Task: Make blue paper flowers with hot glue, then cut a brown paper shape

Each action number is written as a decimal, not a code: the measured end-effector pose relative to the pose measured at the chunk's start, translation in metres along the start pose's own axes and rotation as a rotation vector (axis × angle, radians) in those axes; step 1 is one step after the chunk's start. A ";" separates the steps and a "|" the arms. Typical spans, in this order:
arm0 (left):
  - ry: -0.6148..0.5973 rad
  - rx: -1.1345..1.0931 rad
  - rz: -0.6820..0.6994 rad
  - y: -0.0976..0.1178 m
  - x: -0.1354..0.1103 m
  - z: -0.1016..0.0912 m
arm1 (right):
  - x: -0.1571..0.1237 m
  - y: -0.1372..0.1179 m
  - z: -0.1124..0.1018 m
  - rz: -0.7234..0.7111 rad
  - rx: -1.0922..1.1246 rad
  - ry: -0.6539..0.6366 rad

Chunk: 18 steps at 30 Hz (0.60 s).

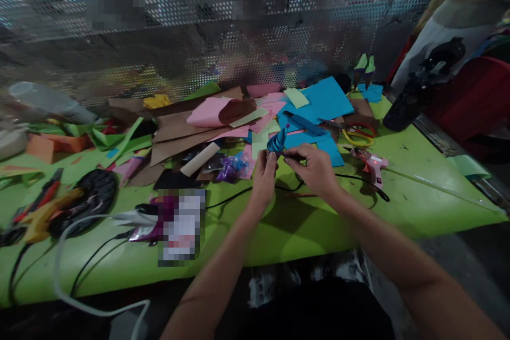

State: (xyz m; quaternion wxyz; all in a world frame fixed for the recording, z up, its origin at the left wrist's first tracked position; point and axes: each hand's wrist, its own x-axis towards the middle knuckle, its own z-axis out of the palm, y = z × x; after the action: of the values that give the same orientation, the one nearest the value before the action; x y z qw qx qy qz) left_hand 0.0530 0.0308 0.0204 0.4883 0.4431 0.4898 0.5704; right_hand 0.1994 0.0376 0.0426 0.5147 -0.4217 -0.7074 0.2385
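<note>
Above the middle of the green-covered table, my left hand [265,174] pinches a small blue cone-shaped craft piece [278,141] by its base. The piece looks ringed with layered blue strips and carries a tiny purple dot at its tip. My right hand [316,169] is closed, thumb and fingers pressed together at the right side of the cone's base; anything small between them is hidden. Right of my hands lies a pink glue gun [372,163], a small light glowing on it. Behind it are scissors [358,135] with yellow and red handles.
Blue sheets [324,98], pink sheets [209,111] and brown sheets [175,133] pile up along the perforated metal screen [199,58]. A purple plastic packet [233,166] lies left of my hands. Cables, a yellow glue gun [51,212] and a dark bottle [422,85] flank the work area.
</note>
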 end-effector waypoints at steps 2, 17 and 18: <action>-0.014 0.012 0.028 0.000 0.000 0.000 | 0.000 -0.001 0.000 0.004 -0.005 0.016; -0.069 -0.075 -0.103 0.003 0.001 0.002 | 0.001 -0.001 0.000 0.035 0.035 0.027; -0.080 -0.085 -0.104 0.003 0.002 0.002 | 0.001 -0.001 -0.001 0.026 0.027 0.034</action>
State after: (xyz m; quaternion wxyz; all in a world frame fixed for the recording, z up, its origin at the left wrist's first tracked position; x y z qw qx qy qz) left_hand 0.0545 0.0325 0.0235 0.5546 0.4185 0.4676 0.5464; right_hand 0.1995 0.0377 0.0438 0.5290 -0.4280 -0.6897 0.2475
